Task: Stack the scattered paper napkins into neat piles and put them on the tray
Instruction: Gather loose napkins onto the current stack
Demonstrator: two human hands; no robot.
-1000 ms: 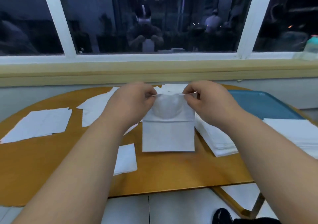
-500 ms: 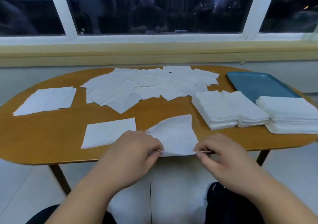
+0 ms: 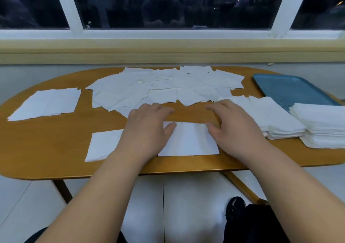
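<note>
On the table (image 3: 56, 140), the napkin (image 3: 188, 142), pinched before, lies flat under spread left hand (image 3: 147, 130) and right hand (image 3: 237, 129).

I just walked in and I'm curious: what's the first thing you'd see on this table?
The left hand and the right hand lie flat on one white napkin near the front edge of the table. Behind them a big messy heap of napkins spreads across the far middle. At the right sit a neat pile and a second pile, by a blue tray.
</note>
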